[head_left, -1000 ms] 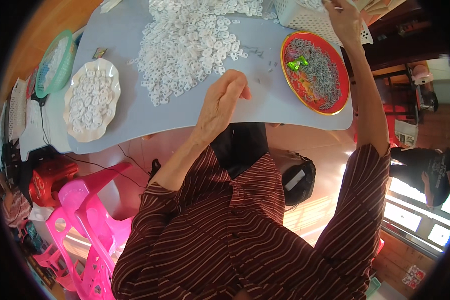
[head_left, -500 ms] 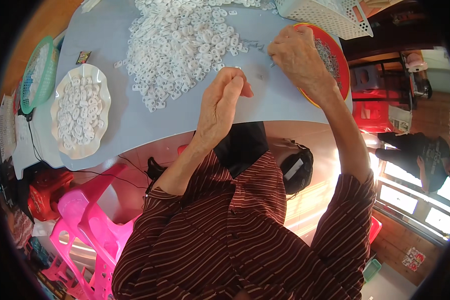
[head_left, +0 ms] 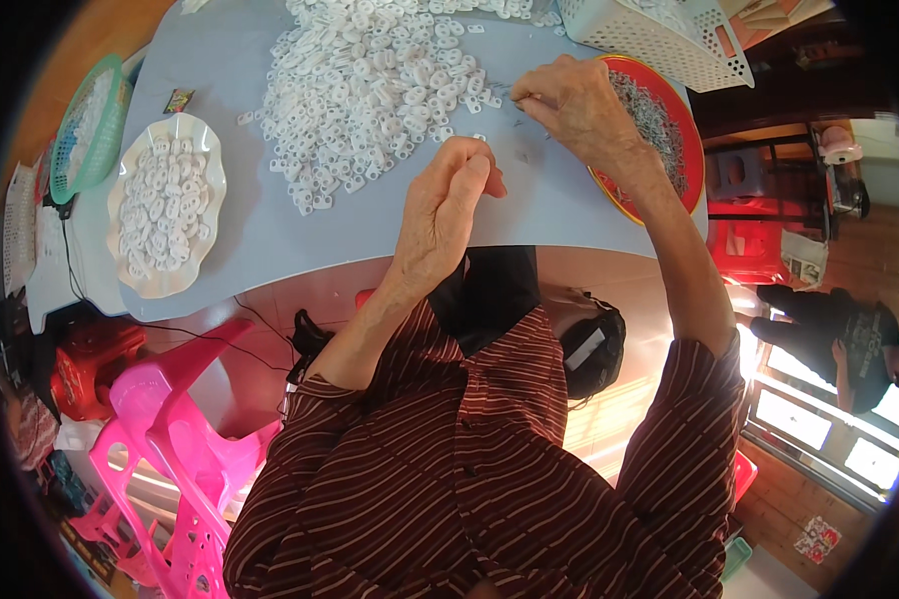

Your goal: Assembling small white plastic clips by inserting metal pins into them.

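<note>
Now, a blue-grey tabletop [head_left: 260, 235] over a sunlit tiled floor [head_left: 624, 285], pink chair [head_left: 150, 394] off its left. White pieces [head_left: 355, 110] sprawl from far edge towards middle; scalloped plate [head_left: 213, 225] of them, near-left corner; perforated basket [head_left: 659, 45], far right. Left hand [head_left: 445, 205] curls over the near edge, contents hidden. Right hand [head_left: 574, 105], fingertips bunched, hold unclear, partly blocks the red tray [head_left: 695, 170] of grey metal bits [head_left: 659, 125] along the right edge.
</note>
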Demonstrator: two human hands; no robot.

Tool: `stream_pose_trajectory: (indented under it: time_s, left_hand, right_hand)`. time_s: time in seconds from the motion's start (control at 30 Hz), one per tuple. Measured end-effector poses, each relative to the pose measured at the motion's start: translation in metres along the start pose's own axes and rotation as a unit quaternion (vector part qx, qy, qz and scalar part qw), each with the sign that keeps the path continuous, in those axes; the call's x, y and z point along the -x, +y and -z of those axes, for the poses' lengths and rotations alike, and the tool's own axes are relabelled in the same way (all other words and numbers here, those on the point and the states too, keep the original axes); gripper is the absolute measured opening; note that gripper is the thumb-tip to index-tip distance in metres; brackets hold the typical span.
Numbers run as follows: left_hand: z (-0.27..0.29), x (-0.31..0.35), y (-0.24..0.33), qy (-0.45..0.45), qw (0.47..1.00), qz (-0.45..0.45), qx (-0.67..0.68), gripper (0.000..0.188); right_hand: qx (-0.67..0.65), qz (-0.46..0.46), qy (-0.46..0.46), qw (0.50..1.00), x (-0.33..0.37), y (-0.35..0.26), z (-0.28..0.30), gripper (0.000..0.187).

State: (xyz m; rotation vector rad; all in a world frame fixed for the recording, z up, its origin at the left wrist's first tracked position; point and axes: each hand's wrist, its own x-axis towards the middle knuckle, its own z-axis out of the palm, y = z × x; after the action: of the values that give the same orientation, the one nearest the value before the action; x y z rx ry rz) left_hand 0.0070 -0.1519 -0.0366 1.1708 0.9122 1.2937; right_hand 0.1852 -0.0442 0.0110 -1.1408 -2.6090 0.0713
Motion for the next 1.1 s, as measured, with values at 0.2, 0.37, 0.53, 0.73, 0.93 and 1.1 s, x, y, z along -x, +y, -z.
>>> stream_pose_trajectory:
  time_s: [0.2, 0.37, 0.53, 0.73, 0.93, 1.1]
  left_hand:
    - [-0.001, 0.0, -0.001, 0.016, 1.0, -0.022, -0.013, 0.025]
    - [-0.004, 0.001, -0.002, 0.024, 0.999, -0.034, -0.009, 0.025]
    - [-0.003, 0.002, -0.002, 0.011, 1.0, -0.01, -0.012, 0.025]
    - [-0.002, 0.002, -0.003, 0.01, 1.0, -0.021, -0.016, 0.025]
    - [-0.002, 0.002, -0.003, 0.009, 0.999, -0.023, -0.021, 0.024]
    - [-0.004, 0.003, -0.002, -0.002, 1.0, -0.007, 0.005, 0.024]
  right_hand:
    - [0.022, 0.016, 0.007, 1.0, -0.002, -0.005, -0.007, 0.01]
    - [0.037, -0.019, -0.012, 0.999, -0.008, -0.011, -0.008, 0.008]
    - [0.006, -0.035, 0.019, 0.999, -0.017, -0.013, -0.015, 0.009]
    - [-0.032, -0.017, -0.014, 0.999, -0.022, -0.018, -0.013, 0.01]
    - [-0.062, -0.03, 0.024, 0.997, -0.029, -0.017, -0.015, 0.013]
    - [-0.015, -0.016, -0.022, 1.0, -0.03, -0.016, -0.019, 0.016]
